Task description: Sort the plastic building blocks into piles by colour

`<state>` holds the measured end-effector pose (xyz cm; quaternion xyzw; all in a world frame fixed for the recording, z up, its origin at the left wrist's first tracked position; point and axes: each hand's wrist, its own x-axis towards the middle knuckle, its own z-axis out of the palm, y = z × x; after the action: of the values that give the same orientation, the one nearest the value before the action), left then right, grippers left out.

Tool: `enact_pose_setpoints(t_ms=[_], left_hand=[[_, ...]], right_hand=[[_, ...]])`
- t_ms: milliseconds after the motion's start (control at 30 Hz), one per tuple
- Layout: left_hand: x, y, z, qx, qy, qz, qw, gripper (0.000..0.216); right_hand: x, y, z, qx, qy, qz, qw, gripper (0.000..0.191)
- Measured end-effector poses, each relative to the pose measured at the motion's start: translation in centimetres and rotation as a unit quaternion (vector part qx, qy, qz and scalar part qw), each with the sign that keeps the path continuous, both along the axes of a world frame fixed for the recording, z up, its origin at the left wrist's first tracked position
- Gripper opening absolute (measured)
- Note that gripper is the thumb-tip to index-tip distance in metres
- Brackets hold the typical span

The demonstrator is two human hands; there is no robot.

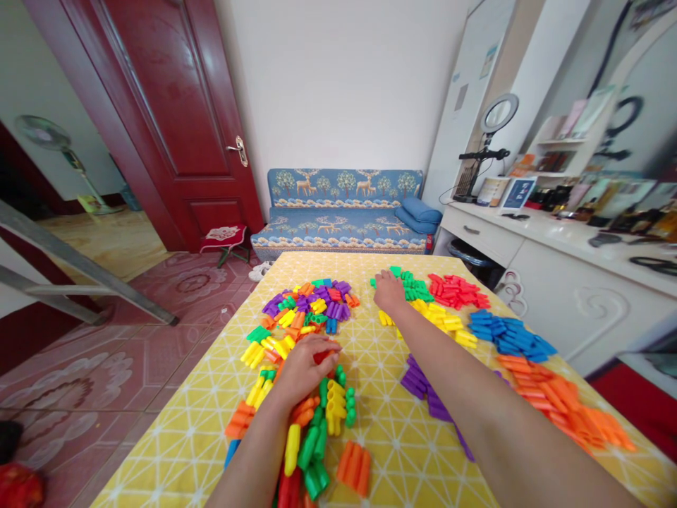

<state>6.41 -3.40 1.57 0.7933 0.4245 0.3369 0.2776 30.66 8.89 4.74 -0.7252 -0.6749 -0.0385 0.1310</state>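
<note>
My left hand (307,368) lies over the near part of a mixed pile of ribbed plastic tube blocks, its fingers curled around a red block (324,355) that shows beside the thumb. Around it are yellow blocks (336,406), green blocks (314,441) and an orange block (354,467). At the far side of the table, my right hand (390,293) reaches to the left edge of the green pile (415,288). Its fingers are bent, with a bit of green showing at their left; the fingertips are partly hidden.
Sorted piles lie on the right: red (458,291), yellow (436,321), blue (510,335), orange (560,398) and purple (431,395), the last partly under my right forearm. A mixed heap (312,303) sits back left on the yellow tablecloth (391,451). Behind stands a blue sofa (338,226).
</note>
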Motion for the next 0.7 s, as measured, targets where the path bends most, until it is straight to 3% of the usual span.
enact_pose_setpoints(t_ms=[133,267,367,500,567,700], left_hand=[[0.0,0.0,-0.1,-0.002,0.003,0.003,1.000,0.026],[0.0,0.2,-0.3,0.003,-0.003,0.000,1.000,0.027],[0.0,0.2,-0.2,0.004,-0.001,0.006,1.000,0.027],[0.0,0.2,-0.2,0.009,0.004,0.002,1.000,0.027],[0.0,0.2,-0.3,0.009,-0.001,0.004,1.000,0.027],[-0.1,0.3,-0.5,0.009,-0.001,0.007,1.000,0.028]], right_hand=[[0.0,-1.0,-0.6,0.008,0.035,0.007,0.999,0.047],[-2.3,-4.0,-0.7,0.035,0.093,0.058,0.993,0.039],[-4.8,-8.2,-0.8,0.044,0.140,0.108,0.983,0.024],[-6.9,-15.4,-1.4,0.032,0.267,0.162,0.949,0.020],[-7.5,-18.4,-1.9,0.018,0.278,0.166,0.946,0.018],[-8.3,-22.0,-3.2,-0.022,0.246,0.174,0.953,0.046]])
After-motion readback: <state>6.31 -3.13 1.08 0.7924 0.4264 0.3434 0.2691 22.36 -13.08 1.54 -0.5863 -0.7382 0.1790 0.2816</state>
